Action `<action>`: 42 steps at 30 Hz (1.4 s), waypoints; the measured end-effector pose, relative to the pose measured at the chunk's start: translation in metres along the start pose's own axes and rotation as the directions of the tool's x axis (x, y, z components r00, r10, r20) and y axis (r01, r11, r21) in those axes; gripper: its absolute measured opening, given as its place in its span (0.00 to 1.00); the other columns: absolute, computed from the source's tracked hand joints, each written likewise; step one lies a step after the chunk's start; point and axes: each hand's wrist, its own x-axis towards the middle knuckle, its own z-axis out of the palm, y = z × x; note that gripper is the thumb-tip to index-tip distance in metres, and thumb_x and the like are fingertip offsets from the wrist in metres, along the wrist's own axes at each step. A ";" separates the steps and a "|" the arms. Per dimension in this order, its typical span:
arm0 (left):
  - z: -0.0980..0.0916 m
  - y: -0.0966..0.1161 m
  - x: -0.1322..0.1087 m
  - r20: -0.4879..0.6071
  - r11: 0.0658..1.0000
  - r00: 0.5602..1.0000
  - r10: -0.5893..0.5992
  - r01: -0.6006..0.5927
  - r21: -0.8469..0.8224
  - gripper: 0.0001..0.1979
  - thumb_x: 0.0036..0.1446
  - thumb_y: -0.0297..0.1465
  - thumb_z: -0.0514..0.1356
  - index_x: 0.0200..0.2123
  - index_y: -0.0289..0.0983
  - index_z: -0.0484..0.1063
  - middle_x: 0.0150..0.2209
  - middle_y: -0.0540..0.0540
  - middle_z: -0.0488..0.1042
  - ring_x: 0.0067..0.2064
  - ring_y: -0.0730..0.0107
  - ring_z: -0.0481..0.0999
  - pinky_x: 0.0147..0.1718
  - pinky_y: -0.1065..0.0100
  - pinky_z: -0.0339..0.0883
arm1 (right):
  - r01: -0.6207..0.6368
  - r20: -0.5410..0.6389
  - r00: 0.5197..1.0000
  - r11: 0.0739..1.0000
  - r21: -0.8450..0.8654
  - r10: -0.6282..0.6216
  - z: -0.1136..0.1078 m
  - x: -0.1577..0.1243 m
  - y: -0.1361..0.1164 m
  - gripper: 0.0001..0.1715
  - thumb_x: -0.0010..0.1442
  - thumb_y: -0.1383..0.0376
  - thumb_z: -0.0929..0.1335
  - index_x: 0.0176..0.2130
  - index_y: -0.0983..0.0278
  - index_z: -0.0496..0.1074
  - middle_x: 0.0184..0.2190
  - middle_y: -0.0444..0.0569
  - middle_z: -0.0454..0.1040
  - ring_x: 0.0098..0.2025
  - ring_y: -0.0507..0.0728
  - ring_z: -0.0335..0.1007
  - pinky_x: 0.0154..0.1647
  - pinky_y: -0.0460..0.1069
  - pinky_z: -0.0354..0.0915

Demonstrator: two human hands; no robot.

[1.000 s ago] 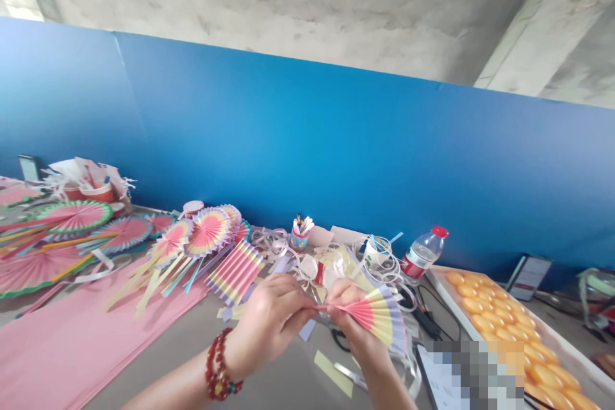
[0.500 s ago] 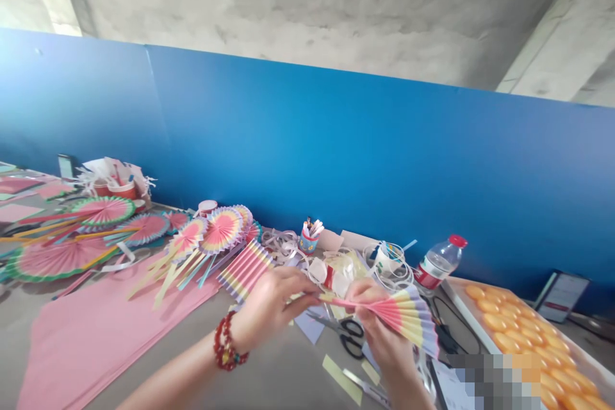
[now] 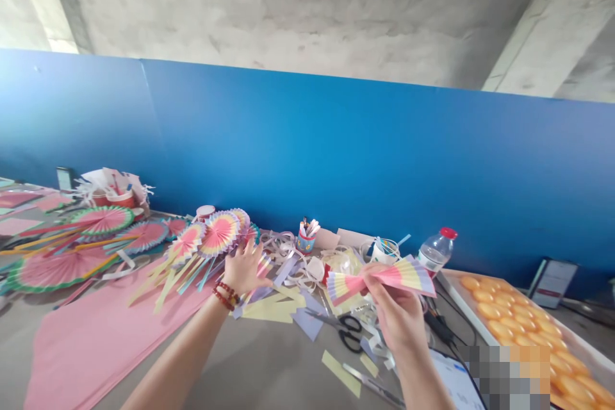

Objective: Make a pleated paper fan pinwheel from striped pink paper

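My right hand [image 3: 396, 307] pinches the middle of a pleated paper fan [image 3: 343, 283], whose pink, yellow and lilac folds flare out to both sides like a bow. Fingers spread, my left hand [image 3: 246, 268] reaches over a second pleated paper strip [image 3: 263, 266] and partly hides it; whether it touches the strip I cannot tell. Just behind that hand lie finished round paper fans [image 3: 220, 234] with paper-strip tails. Black-handled scissors [image 3: 350, 333] rest on the table between my hands, beside lilac and yellow paper scraps [image 3: 310, 323].
Pink paper sheets [image 3: 96, 346] cover the left of the table. A cup of pens [image 3: 305, 242] stands at the back. Toward the right are a red-capped bottle [image 3: 436, 248], a propped phone [image 3: 552, 283] and an orange-patterned board [image 3: 519, 314]. A white cutter [image 3: 372, 384] lies in front.
My left hand has let go of the fan's end and moved left and away, its fingers opening. In my right hand, the fan's left end has spread out too.
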 end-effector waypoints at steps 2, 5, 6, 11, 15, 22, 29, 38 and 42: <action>0.007 0.000 0.001 0.033 1.000 0.999 -0.005 0.004 0.026 0.53 0.43 0.54 0.65 0.68 0.40 0.50 0.69 0.30 0.48 0.63 0.28 0.57 0.46 0.38 0.65 | -0.026 0.029 0.999 1.000 -0.010 0.027 -0.002 -0.001 0.004 0.13 0.51 0.57 0.76 0.32 0.65 0.78 0.29 0.51 0.76 0.33 0.57 0.70 0.31 0.49 0.66; 0.013 0.000 0.003 0.061 0.999 0.998 -0.015 0.012 0.048 0.56 0.41 0.51 0.68 0.69 0.40 0.46 0.70 0.31 0.44 0.62 0.28 0.58 0.46 0.37 0.65 | -0.066 0.054 0.996 0.998 -0.025 0.067 -0.005 0.000 0.007 0.14 0.50 0.57 0.77 0.32 0.65 0.78 0.30 0.51 0.77 0.34 0.58 0.71 0.32 0.49 0.66; 0.015 0.000 0.004 0.067 0.998 0.998 -0.016 0.013 0.053 0.57 0.41 0.50 0.68 0.69 0.41 0.46 0.70 0.31 0.44 0.61 0.28 0.59 0.46 0.38 0.66 | -0.075 0.058 0.995 0.997 -0.028 0.076 -0.005 0.000 0.007 0.14 0.50 0.57 0.77 0.32 0.65 0.78 0.30 0.51 0.77 0.34 0.58 0.71 0.32 0.49 0.67; 0.022 -0.003 0.006 0.070 0.997 0.997 -0.016 0.011 0.072 0.53 0.42 0.43 0.69 0.69 0.43 0.48 0.71 0.35 0.44 0.58 0.34 0.65 0.43 0.43 0.71 | -0.077 0.064 0.995 0.996 -0.036 0.079 -0.002 0.001 0.003 0.15 0.50 0.56 0.76 0.33 0.65 0.79 0.30 0.51 0.77 0.34 0.58 0.72 0.31 0.48 0.66; 0.027 -0.005 0.007 0.036 0.997 0.999 -0.019 0.017 0.078 0.40 0.54 0.38 0.60 0.69 0.45 0.49 0.71 0.37 0.45 0.56 0.41 0.68 0.41 0.48 0.73 | -0.078 0.069 0.994 0.996 -0.045 0.081 -0.002 0.001 0.001 0.16 0.50 0.55 0.76 0.33 0.65 0.79 0.29 0.51 0.77 0.33 0.57 0.71 0.30 0.48 0.66; 0.038 -0.004 0.012 0.000 0.997 1.000 -0.010 0.010 0.077 0.37 0.60 0.35 0.55 0.70 0.40 0.44 0.68 0.35 0.52 0.56 0.44 0.69 0.41 0.55 0.74 | -0.139 0.071 0.987 0.990 -0.036 0.141 -0.004 0.001 0.007 0.17 0.44 0.59 0.79 0.33 0.65 0.79 0.26 0.49 0.77 0.31 0.56 0.70 0.31 0.48 0.66; 0.043 -0.002 0.012 -0.002 0.999 1.000 -0.006 0.006 0.053 0.44 0.51 0.22 0.58 0.70 0.39 0.45 0.65 0.33 0.58 0.49 0.50 0.76 0.37 0.61 0.75 | -0.125 0.072 0.989 0.991 -0.045 0.128 -0.003 0.001 0.007 0.15 0.44 0.60 0.79 0.32 0.65 0.79 0.26 0.49 0.77 0.30 0.57 0.71 0.31 0.48 0.68; 0.005 0.011 0.006 -0.171 0.986 0.980 0.102 -0.123 -0.114 0.41 0.60 0.24 0.50 0.71 0.35 0.30 0.65 0.33 0.59 0.52 0.56 0.76 0.44 0.63 0.74 | -0.022 0.071 0.997 0.986 -0.165 0.034 -0.001 0.002 0.009 0.14 0.49 0.58 0.76 0.33 0.65 0.79 0.33 0.53 0.79 0.35 0.61 0.74 0.33 0.51 0.70; -0.024 0.024 -0.010 -0.307 0.912 0.933 0.190 -0.284 -0.297 0.38 0.63 0.27 0.48 0.70 0.36 0.29 0.69 0.37 0.53 0.67 0.58 0.60 0.61 0.61 0.61 | 0.096 0.166 0.985 0.960 -0.261 -0.053 0.006 0.001 0.004 0.11 0.56 0.58 0.72 0.33 0.64 0.79 0.38 0.55 0.79 0.43 0.63 0.74 0.45 0.54 0.70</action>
